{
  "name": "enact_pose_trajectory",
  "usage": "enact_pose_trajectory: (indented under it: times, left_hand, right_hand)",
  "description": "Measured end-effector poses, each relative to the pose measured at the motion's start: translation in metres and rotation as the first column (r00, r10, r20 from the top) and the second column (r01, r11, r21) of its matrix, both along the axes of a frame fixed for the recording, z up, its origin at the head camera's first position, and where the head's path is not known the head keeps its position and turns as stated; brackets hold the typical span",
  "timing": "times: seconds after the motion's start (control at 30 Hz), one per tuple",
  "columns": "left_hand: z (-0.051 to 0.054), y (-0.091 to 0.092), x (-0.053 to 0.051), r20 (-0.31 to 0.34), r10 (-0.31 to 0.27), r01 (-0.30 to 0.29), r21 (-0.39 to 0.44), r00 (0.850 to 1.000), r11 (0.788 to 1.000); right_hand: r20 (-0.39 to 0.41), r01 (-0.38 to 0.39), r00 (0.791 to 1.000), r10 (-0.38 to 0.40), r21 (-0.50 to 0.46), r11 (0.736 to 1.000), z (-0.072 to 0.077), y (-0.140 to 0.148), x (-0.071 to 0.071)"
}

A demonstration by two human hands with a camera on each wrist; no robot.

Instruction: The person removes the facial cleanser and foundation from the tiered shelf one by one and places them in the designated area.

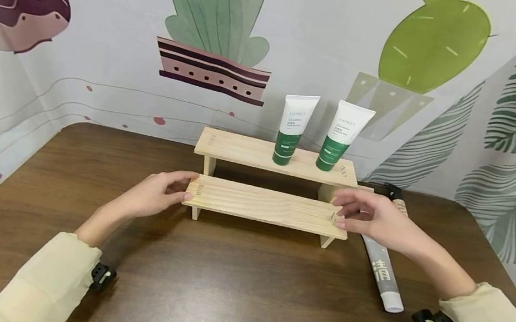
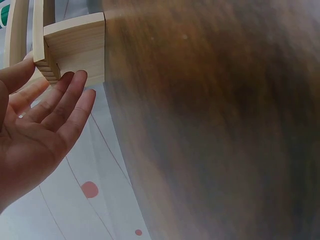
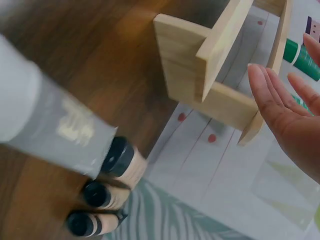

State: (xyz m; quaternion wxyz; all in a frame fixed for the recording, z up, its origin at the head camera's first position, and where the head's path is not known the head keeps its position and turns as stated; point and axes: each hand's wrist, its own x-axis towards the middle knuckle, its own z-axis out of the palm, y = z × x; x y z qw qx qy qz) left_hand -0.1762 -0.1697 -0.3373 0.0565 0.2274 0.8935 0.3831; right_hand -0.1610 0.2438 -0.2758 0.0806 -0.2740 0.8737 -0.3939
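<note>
A two-tier wooden shelf [image 1: 266,204] stands on the brown table. My left hand [image 1: 156,193] is at the left end of its lower board, thumb at the front corner and index finger at the back; in the left wrist view the other fingers [image 2: 67,107] extend loosely beside the side panel. My right hand [image 1: 375,219] hovers by the board's right end, fingers spread and relaxed; the right wrist view shows it apart from the wood, holding nothing. Two white-and-green squeeze tubes, a left one [image 1: 291,130] and a right one [image 1: 343,137], stand cap-down on the upper board.
Right of the shelf lies a grey squeeze tube [image 1: 379,270] with a white cap. Beyond it are several small dark-capped bottles [image 3: 105,195], partly behind the right hand in the head view. A cloth with printed cacti [image 1: 120,38] hangs behind the table [image 1: 197,286].
</note>
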Motion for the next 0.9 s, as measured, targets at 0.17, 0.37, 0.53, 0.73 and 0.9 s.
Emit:
enact_pose_trajectory:
  times: [0.17, 0.37, 0.53, 0.73, 0.9]
  left_hand:
    - [0.0, 0.0, 0.0, 0.006, 0.0, 0.0, 0.008, 1.0, 1.0]
    - [-0.001, 0.001, 0.0, 0.007, 0.001, -0.001, 0.012, 1.0, 1.0]
    - [-0.001, 0.0, 0.0, 0.003, 0.0, 0.0, 0.011, 1.0, 1.0]
    - [-0.001, 0.001, 0.0, 0.001, -0.003, 0.003, 0.011, 1.0, 1.0]
    - [-0.001, 0.001, 0.0, 0.001, 0.002, -0.002, 0.004, 1.0, 1.0]
  right_hand:
    - [0.004, 0.013, 1.0, -0.013, -0.001, 1.0, 0.005, -0.016, -0.005]
    - [-0.014, 0.049, 0.999, -0.049, -0.032, 0.998, 0.01, -0.034, -0.013]
    - [-0.003, 0.113, 0.994, -0.113, -0.063, 0.992, 0.013, -0.047, -0.021]
    - [0.018, 0.124, 0.992, -0.122, -0.123, 0.985, 0.012, -0.061, -0.032]
    - [0.024, 0.137, 0.991, -0.135, -0.175, 0.975, 0.012, -0.073, -0.041]
